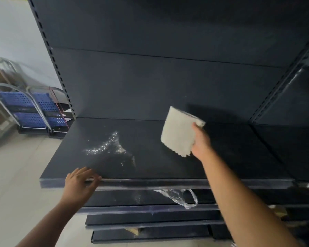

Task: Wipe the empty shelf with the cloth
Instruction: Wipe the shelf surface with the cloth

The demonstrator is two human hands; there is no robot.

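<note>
A dark, empty metal shelf spans the middle of the view, with a patch of glistening wet droplets left of centre. My right hand holds a folded off-white cloth lifted just above the shelf, right of the wet patch. My left hand rests on the shelf's front edge at the left, fingers spread over the rim, holding nothing.
Lower dark shelves stack beneath, with a clear plastic bag hanging out of one. Another dark shelf bay adjoins on the right. Blue perforated trolleys with metal handles stand on the pale floor at the left.
</note>
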